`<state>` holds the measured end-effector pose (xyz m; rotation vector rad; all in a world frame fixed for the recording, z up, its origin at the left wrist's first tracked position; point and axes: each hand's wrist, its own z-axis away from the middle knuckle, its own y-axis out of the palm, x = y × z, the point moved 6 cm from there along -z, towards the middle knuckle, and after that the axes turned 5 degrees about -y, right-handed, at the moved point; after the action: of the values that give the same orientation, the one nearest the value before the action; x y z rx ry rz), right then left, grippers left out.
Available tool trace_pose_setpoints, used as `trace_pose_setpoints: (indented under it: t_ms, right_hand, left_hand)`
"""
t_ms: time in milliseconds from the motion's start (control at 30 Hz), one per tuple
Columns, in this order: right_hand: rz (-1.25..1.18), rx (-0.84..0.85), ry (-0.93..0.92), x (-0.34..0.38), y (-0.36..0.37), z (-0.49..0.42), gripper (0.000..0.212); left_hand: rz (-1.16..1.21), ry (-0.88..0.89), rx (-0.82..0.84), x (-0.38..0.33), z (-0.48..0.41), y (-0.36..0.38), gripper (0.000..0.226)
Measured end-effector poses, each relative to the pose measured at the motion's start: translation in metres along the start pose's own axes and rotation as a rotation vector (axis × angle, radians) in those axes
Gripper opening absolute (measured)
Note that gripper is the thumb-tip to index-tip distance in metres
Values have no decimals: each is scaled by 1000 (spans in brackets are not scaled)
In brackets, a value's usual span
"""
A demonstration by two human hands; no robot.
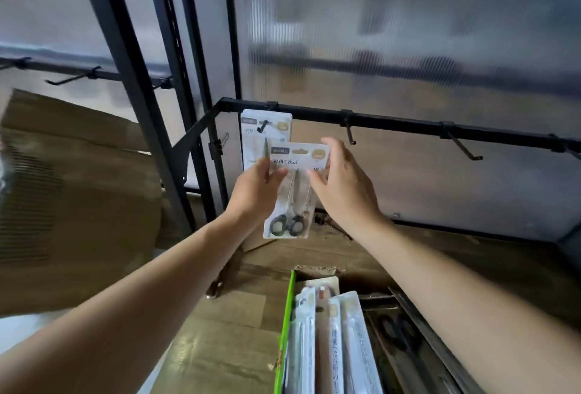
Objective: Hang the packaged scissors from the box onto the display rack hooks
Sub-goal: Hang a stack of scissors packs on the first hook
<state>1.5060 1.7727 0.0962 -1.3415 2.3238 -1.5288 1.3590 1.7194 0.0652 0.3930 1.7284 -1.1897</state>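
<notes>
**Q:** Scissors, packaged, are held up in the head view. Why are they gripped that way?

**A:** One carded pack of scissors [294, 192] is pinched at its upper edges, the left hand [256, 189] on one side and the right hand [342, 186] on the other. The fingers [317, 178] of both hands are closed narrowly on the card, so that the hang slot at its top is left uncovered and the card is kept upright and square to the black rail [393, 120]. The pack is held just in front of a loaded hook [262, 126], where several hung packs [267, 135] are already stacked; it is judged to be lined up for that hook, though the bare hook [349, 134] just to the right cannot be ruled out.

**Q:** And what is carried in the containers?

**A:** Low in the frame, an open box with a green edge [284, 330] is seen on the wooden floor [220, 346]. More packs [333, 340] are stood on edge inside it, with much of the stock judged still unhung. A large brown carton [78, 192] is seen tilted at the left; its contents cannot be told.
</notes>
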Motion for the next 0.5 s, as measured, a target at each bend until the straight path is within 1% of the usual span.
trace_pose_setpoints:
  t_ms: [133, 233, 400, 500]
  right_hand:
    - [-20, -18, -44, 22, 13, -12, 44]
    - [-35, -22, -56, 34, 19, -19, 44]
    - [-50, -34, -35, 48, 24, -27, 44]
    - [-46, -28, -42, 52, 26, -31, 42]
  left_hand:
    - [-37, 29, -37, 7, -6, -23, 23]
    - [9, 62, -76, 8, -9, -36, 16]
    - [30, 116, -172, 3, -12, -54, 38]
    - [3, 120, -174, 4, -14, -58, 44]
